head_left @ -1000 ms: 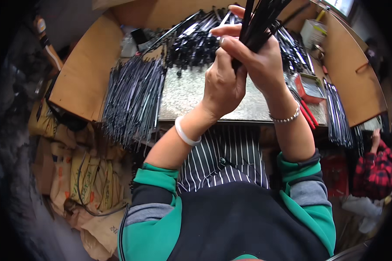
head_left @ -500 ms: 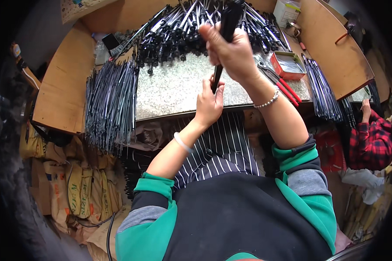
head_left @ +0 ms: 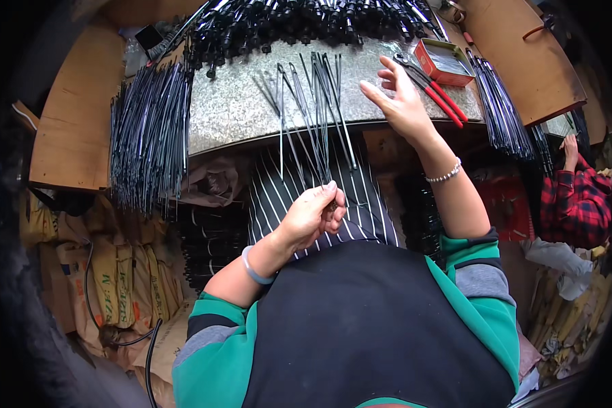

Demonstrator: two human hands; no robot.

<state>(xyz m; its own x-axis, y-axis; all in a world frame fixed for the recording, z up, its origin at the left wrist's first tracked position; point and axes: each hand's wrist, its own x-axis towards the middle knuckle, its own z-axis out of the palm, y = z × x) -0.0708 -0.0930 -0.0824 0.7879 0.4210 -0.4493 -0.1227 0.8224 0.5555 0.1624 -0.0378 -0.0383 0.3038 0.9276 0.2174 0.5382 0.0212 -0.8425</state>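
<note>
Close to my lap, my left hand (head_left: 313, 214) is closed, fingers curled in. Several thin dark metal rods (head_left: 323, 129) fan out beyond it over the table's front edge. The lower ends of some run into this fist, while others end free short of it. To the right, my right hand (head_left: 401, 105) hangs over the tabletop, fingers apart and holding nothing. Red-handled pliers (head_left: 438, 95) lie just right of its fingers, beside a red open tin (head_left: 444, 61) with thin pieces inside.
Black-ended rods (head_left: 306, 24) are heaped along the back of the speckled tabletop (head_left: 231, 112). Bundles of dark rods stick out past its front edge at left (head_left: 149, 136) and right (head_left: 500, 105). Wooden side panels flank the table. A person in a checked sleeve (head_left: 578, 204) is at far right.
The dark upright thing both hands gripped no longer shows in them. My left hand has come down toward my lap; the right has moved away rightward and opened. Loose rods now show over the table edge.
</note>
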